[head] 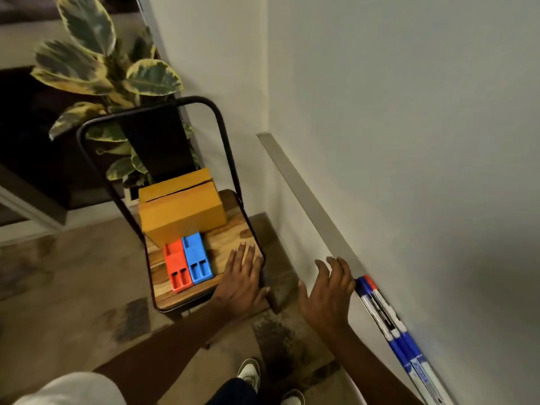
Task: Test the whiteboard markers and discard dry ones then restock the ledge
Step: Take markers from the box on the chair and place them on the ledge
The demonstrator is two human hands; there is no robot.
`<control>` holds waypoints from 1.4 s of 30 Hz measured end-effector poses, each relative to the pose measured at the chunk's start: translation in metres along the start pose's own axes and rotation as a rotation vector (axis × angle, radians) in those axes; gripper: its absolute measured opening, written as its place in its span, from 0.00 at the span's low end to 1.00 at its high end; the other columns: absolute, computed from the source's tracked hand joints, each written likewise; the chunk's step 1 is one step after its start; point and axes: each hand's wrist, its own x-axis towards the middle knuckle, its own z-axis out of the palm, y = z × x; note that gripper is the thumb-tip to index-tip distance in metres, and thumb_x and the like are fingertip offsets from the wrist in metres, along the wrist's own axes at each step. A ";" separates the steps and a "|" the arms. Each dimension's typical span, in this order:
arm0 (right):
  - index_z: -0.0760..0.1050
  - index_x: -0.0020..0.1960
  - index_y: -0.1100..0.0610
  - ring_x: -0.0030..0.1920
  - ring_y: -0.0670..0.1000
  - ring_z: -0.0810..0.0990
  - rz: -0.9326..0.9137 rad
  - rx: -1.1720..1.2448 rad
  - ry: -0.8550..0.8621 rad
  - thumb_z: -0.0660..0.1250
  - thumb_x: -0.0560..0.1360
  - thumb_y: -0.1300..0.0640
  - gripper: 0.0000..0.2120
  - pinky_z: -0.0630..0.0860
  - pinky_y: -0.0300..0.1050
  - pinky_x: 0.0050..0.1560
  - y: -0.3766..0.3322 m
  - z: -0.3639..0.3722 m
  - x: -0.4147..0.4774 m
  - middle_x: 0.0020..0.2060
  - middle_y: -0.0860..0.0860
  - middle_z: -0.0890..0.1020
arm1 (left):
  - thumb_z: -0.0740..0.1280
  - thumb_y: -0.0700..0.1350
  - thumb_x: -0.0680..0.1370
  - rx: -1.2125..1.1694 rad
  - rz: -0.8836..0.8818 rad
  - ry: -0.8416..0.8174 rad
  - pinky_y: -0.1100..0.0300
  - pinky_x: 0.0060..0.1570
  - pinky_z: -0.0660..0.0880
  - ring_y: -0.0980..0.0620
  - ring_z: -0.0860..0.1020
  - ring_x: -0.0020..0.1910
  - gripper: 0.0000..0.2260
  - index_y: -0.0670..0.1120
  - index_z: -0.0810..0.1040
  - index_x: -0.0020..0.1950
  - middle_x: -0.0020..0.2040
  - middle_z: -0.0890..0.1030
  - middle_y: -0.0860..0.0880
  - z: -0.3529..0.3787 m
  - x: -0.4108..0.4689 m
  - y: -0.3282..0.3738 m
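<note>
Several whiteboard markers (pixel 382 309) with blue and red caps lie end to end on the metal ledge (pixel 306 197) under the whiteboard (pixel 409 112). My right hand (pixel 327 293) hovers with spread fingers just left of the nearest marker caps, holding nothing. My left hand (pixel 244 276) rests flat, fingers straight, on the right edge of a wooden chair seat (pixel 228 244). On the seat stand a red holder (pixel 176 267) and a blue holder (pixel 198 258) side by side, in front of a closed cardboard box (pixel 181 214).
The chair has a black metal frame (pixel 222 133) and stands left of the ledge. A potted plant with variegated leaves (pixel 96 68) is behind it. My shoes (pixel 248 372) are on the patterned floor below.
</note>
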 end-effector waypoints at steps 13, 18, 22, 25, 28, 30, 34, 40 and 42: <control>0.69 0.61 0.56 0.65 0.60 0.68 -0.269 0.039 -0.088 0.69 0.66 0.43 0.29 0.68 0.57 0.59 -0.107 0.019 0.047 0.62 0.59 0.74 | 0.55 0.62 0.77 -0.021 -0.243 0.063 0.38 0.70 0.54 0.33 0.56 0.74 0.33 0.37 0.69 0.69 0.73 0.62 0.33 -0.017 -0.019 -0.094; 0.68 0.66 0.56 0.67 0.61 0.65 -0.370 0.027 -0.207 0.65 0.69 0.41 0.31 0.69 0.60 0.61 -0.171 0.045 0.088 0.66 0.58 0.71 | 0.45 0.66 0.79 -0.012 -0.334 0.046 0.38 0.71 0.53 0.34 0.53 0.75 0.37 0.36 0.66 0.71 0.75 0.59 0.34 -0.024 -0.008 -0.165; 0.64 0.70 0.54 0.71 0.62 0.60 -0.492 0.007 -0.276 0.64 0.71 0.39 0.32 0.65 0.63 0.64 -0.221 0.069 0.127 0.71 0.56 0.66 | 0.46 0.66 0.78 -0.037 -0.341 0.035 0.37 0.71 0.53 0.35 0.55 0.74 0.38 0.36 0.65 0.72 0.74 0.61 0.34 -0.027 0.004 -0.222; 0.63 0.71 0.53 0.71 0.61 0.60 -0.549 -0.042 -0.291 0.62 0.71 0.35 0.35 0.63 0.62 0.65 -0.258 0.079 0.157 0.71 0.55 0.66 | 0.48 0.66 0.78 -0.034 -0.325 0.033 0.36 0.70 0.55 0.35 0.60 0.73 0.38 0.35 0.66 0.71 0.71 0.66 0.34 -0.028 0.016 -0.254; 0.61 0.72 0.54 0.71 0.61 0.58 -0.626 -0.105 -0.339 0.61 0.71 0.36 0.35 0.62 0.60 0.64 -0.281 0.084 0.176 0.71 0.54 0.65 | 0.46 0.66 0.78 -0.023 -0.301 0.037 0.36 0.70 0.54 0.36 0.65 0.70 0.38 0.35 0.68 0.69 0.67 0.72 0.35 -0.027 0.024 -0.273; 0.59 0.73 0.54 0.72 0.61 0.56 -0.653 -0.119 -0.373 0.61 0.71 0.39 0.36 0.60 0.60 0.64 -0.293 0.090 0.183 0.71 0.53 0.65 | 0.44 0.66 0.78 -0.035 -0.289 0.042 0.36 0.70 0.55 0.36 0.67 0.69 0.38 0.36 0.69 0.69 0.65 0.74 0.36 -0.022 0.028 -0.283; 0.62 0.71 0.54 0.73 0.61 0.55 -0.670 -0.143 -0.417 0.61 0.69 0.42 0.33 0.60 0.60 0.62 -0.302 0.097 0.188 0.69 0.52 0.67 | 0.47 0.65 0.78 -0.052 -0.257 0.093 0.35 0.69 0.56 0.37 0.69 0.67 0.36 0.37 0.70 0.68 0.62 0.76 0.37 -0.019 0.033 -0.287; 0.68 0.64 0.53 0.67 0.59 0.63 -0.712 -0.155 -0.406 0.66 0.65 0.44 0.30 0.63 0.56 0.57 -0.299 0.100 0.189 0.61 0.50 0.74 | 0.46 0.64 0.79 -0.110 -0.249 0.155 0.37 0.69 0.56 0.38 0.71 0.62 0.34 0.37 0.72 0.65 0.57 0.79 0.40 -0.022 0.029 -0.281; 0.69 0.63 0.53 0.65 0.58 0.64 -0.710 -0.158 -0.378 0.67 0.64 0.44 0.30 0.63 0.55 0.56 -0.300 0.095 0.189 0.59 0.50 0.74 | 0.43 0.64 0.80 -0.149 -0.276 0.172 0.37 0.70 0.56 0.39 0.71 0.62 0.35 0.38 0.73 0.64 0.57 0.79 0.41 -0.027 0.026 -0.280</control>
